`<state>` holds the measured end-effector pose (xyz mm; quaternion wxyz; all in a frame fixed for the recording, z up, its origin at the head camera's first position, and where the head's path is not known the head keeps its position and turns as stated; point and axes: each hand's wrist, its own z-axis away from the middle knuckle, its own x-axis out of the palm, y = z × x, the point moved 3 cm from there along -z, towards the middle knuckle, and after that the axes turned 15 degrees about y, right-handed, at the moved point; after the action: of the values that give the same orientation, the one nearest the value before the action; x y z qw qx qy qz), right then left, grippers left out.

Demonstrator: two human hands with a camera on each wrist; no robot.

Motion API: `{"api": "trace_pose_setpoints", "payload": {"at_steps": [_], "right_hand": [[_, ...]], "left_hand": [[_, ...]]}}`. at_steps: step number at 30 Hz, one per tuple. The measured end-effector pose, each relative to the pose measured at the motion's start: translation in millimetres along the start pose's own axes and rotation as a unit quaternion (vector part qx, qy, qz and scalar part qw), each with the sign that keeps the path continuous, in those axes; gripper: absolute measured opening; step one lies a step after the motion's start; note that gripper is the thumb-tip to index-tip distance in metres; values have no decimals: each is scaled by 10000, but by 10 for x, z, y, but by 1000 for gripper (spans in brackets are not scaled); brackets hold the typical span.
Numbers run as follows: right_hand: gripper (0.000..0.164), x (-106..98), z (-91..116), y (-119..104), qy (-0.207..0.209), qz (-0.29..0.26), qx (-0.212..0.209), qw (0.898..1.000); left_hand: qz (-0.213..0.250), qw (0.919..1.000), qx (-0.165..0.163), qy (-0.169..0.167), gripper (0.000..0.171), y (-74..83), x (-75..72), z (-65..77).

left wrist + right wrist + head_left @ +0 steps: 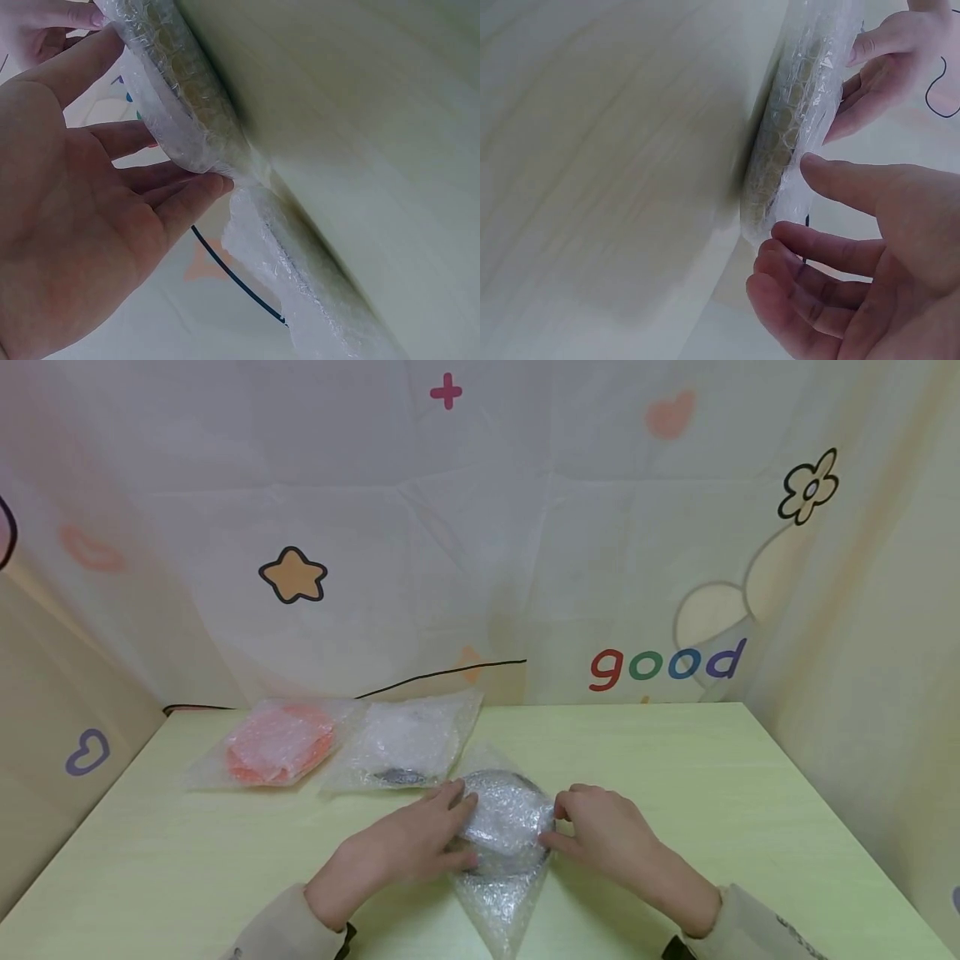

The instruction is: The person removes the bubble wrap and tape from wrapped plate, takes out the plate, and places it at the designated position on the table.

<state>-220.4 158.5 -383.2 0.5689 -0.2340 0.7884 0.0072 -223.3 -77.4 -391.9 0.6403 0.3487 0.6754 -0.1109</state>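
A bubble-wrapped packet (504, 814) lies on the table between the two hands. Through the clear wrap I see a round, flat shape with a dark grey rim; its exact kind cannot be made out. My left hand (423, 835) rests along the packet's left side, its fingers extended over the edge. In the left wrist view, that hand's fingertips (217, 184) touch the wrap. On the opposite side, my right hand (607, 827) touches the packet's right edge with loosely bent fingers. The right thumb (832, 174) meets the bubble wrap (799, 112) in the right wrist view.
Behind the packet, to the left, lie two more bubble-wrapped packets: one with an orange-pink thing (281, 743) inside, the other a whitish packet (408, 739) with a dark patch. A printed curtain (480, 552) surrounds the pale yellow-green table (750, 827) at its back and sides.
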Motion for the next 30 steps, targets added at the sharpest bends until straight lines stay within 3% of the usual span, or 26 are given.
{"api": "trace_pose_setpoints", "payload": {"at_steps": [6, 25, 30], "right_hand": [[22, 10, -7, 35, -140, -101, 29, 9998], [21, 58, -15, 119, -586, -1152, 316, 9911], [19, 82, -5, 151, -592, -1289, 203, 9897]], "left_hand": [[18, 9999, -61, -80, 77, 3, 2, -1], [-108, 9999, 68, -70, 76, 15, 15, 10], [-156, 9998, 51, -100, 76, 6, 18, 2]]}}
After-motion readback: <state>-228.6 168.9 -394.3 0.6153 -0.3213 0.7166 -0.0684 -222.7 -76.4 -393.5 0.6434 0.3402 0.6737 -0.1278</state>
